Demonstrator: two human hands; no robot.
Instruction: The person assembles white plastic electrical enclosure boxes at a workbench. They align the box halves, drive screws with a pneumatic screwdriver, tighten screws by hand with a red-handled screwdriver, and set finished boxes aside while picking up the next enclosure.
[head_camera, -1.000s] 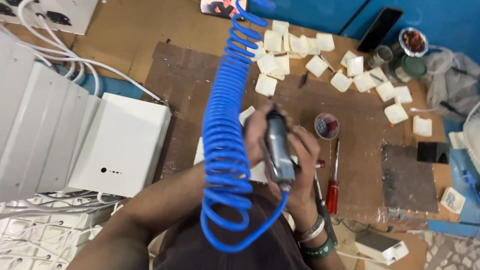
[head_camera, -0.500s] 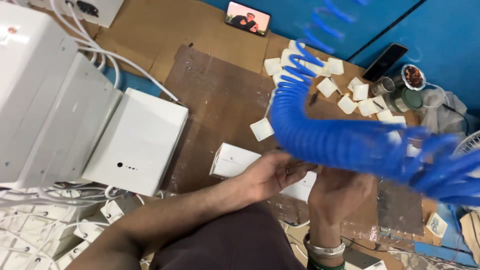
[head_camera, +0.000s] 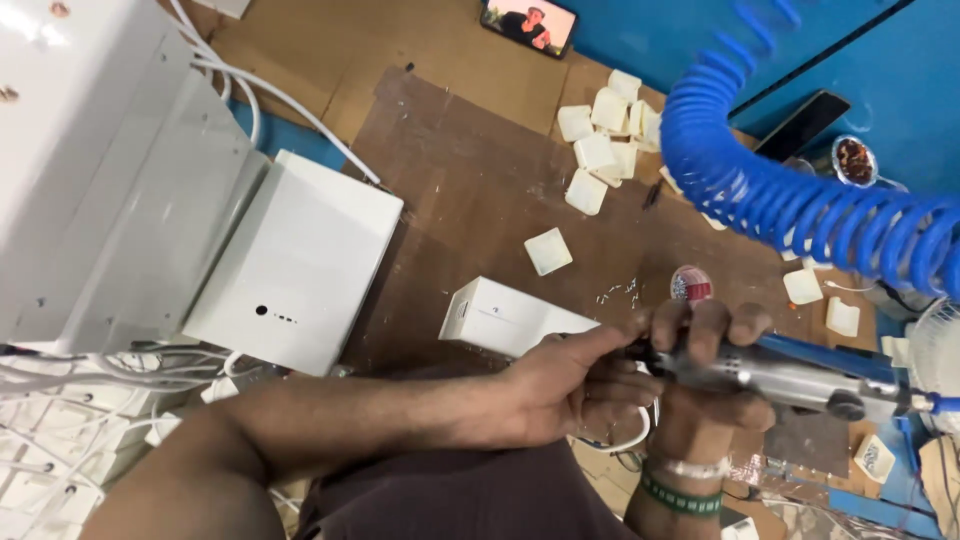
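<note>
A: Screwdriver (head_camera: 780, 375), the grey air-driven kind, lies level at lower right of the frame, above the small white box (head_camera: 510, 318) on the brown worktop (head_camera: 470, 190). The right hand (head_camera: 715, 385) is clenched round its barrel, and the left hand (head_camera: 570, 385) pinches at its nose end, fingers closed on the tip.

B: What worries you there?

A: Fingertips at the working end. If the trigger gets squeezed while they sit there, the bit could nip or twist skin, I'd judge.

B: And the blue coiled hose (head_camera: 790, 200)?

A: It arcs across the upper right of the frame, over the scattered white square caps (head_camera: 605, 135) and near the little tin of screws (head_camera: 690, 285). A tug on it could sweep caps off or tip the tin, or pull the tool off line.

B: Anything further out?

A: Loose screws (head_camera: 618, 292) lie beside the box; a sleeve or wrist could scatter them. The large white casings (head_camera: 300, 260) at left sit apart, with white cables (head_camera: 60, 375) bunched at lower left that might snag an elbow.
</note>
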